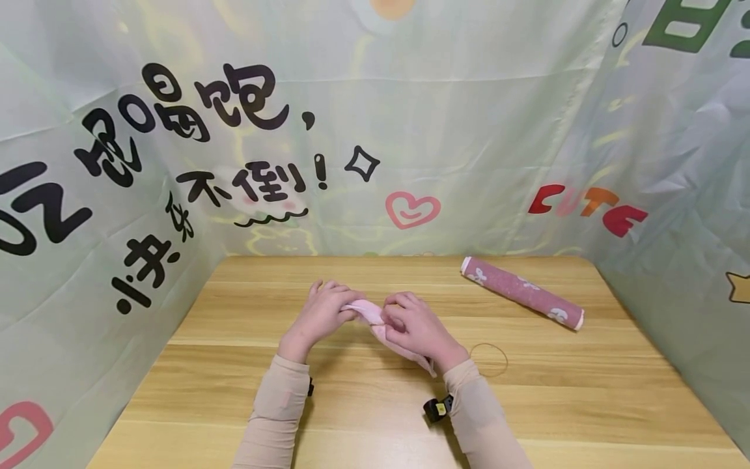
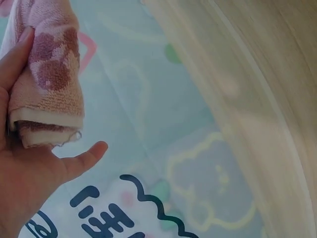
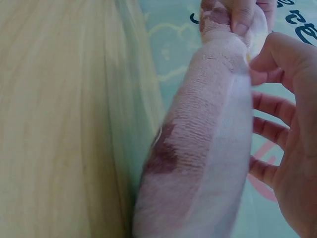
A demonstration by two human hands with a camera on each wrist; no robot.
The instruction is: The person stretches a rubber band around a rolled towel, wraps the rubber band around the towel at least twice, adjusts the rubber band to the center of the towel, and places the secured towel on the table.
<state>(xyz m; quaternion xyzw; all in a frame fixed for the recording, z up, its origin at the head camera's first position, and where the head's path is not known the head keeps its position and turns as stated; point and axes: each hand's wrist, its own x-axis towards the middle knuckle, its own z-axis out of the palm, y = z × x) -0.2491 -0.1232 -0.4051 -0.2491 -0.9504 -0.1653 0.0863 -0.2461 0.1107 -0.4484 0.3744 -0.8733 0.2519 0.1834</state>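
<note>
A rolled pink towel with darker patches slants in the air above the table. My left hand grips its upper end; in the left wrist view the thumb lies along the towel and the little finger sticks out. A thin tan rubber band crosses the roll near its middle. At that spot the thumb and forefinger of my right hand pinch the band. The right wrist view shows the towel narrowed near the left fingers, with the other right fingers spread beside it.
A second rubber band lies flat on the wooden table, right of my right wrist. Farther back on the right rests a dark pink rolled towel with pale patterns. Printed cloth hangs behind and at both sides.
</note>
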